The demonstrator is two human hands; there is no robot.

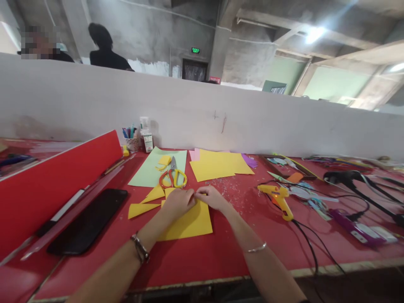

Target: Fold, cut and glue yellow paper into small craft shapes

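Note:
A sheet of yellow paper (192, 221) lies on the red table in front of me. My left hand (179, 201) rests over its upper part with the fingers curled in. Close beside it, my right hand (212, 197) pinches at the sheet's far edge, its fingertips meeting those of the left. The exact spot being gripped is hidden by the fingers. Just beyond my left hand lie scissors (173, 176) with red and yellow handles. Cut yellow paper pieces (142, 209) are spread to the left of the sheet.
A black phone (90, 221) and a red upright board (63, 185) stand at left. Green paper (142, 170) and more yellow sheets (214, 165) lie behind. On the right are a yellow glue gun (279, 198), its cables and a purple power strip (358, 227). A partition (183, 109) closes the back.

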